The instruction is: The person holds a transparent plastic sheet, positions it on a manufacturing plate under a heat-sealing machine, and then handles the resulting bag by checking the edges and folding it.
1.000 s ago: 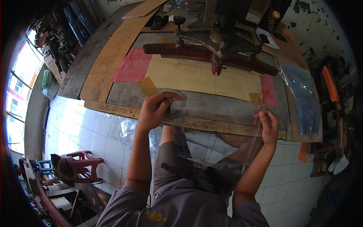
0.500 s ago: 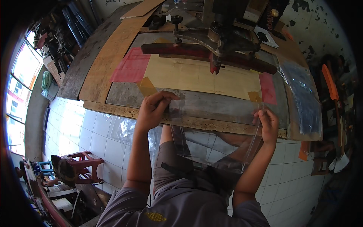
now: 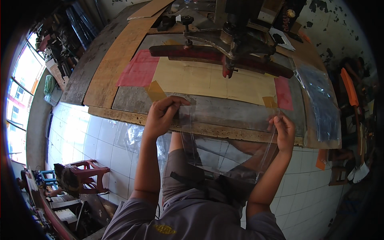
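A clear plastic sheet (image 3: pixel 228 154) hangs between my two hands over the front edge of the work table (image 3: pixel 216 131). My left hand (image 3: pixel 162 116) pinches its upper left corner. At the upper right corner, the fingers of my right hand (image 3: pixel 283 130) are closed on the same sheet. Beyond my hands a cream-coloured sheet (image 3: pixel 208 82) lies on the grey plate, with a pink patch (image 3: pixel 139 69) at its left and another pink patch (image 3: pixel 283 93) at its right. Tan tape pieces (image 3: pixel 156 91) stick up near the plate's front.
Above the cream sheet hangs the dark red bar (image 3: pixel 220 58) of a press. Clear plastic sheets (image 3: pixel 318 104) lie in a stack at the table's right. More clear plastic (image 3: pixel 138 140) hangs below the left front edge. A red stool (image 3: pixel 90 176) stands on the tiled floor.
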### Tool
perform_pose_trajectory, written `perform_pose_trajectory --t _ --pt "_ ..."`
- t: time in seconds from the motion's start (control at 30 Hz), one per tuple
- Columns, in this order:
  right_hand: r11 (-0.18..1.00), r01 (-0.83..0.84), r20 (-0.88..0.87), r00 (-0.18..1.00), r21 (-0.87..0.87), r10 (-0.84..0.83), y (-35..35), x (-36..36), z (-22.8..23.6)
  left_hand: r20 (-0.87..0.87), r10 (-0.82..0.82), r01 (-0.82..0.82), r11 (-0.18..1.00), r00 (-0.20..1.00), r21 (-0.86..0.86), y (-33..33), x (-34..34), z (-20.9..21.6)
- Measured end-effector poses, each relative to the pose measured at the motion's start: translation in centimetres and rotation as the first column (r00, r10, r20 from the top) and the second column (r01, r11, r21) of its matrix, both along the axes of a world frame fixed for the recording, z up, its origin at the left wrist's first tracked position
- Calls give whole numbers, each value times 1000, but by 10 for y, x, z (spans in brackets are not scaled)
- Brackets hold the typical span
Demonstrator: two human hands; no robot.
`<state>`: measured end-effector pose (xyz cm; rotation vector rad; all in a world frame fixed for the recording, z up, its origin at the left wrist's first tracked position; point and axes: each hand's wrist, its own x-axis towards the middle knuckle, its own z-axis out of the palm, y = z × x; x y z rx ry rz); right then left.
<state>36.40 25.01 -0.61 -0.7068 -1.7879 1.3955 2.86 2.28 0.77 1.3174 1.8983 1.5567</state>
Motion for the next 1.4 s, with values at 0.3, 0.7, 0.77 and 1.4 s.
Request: perform_pose_trajectory --t 0.3,0.7,0.77,1.4 --pt "1000 5 7 1000 19 -6 0 0 1 45 -21 21 1000 999 10 -1 1 1" --pt "1000 5 8 1000 22 -5 0 2 0 95 -43 45 999 995 -21 -2 -2 -7" --pt "1000 11 5 1000 19 -11 0 2 0 78 -30 31 999 996 -10 0 -1 -7" --pt "1000 14 -27 1000 11 -14 -1 0 2 131 -56 57 998 990 -3 0 4 2"
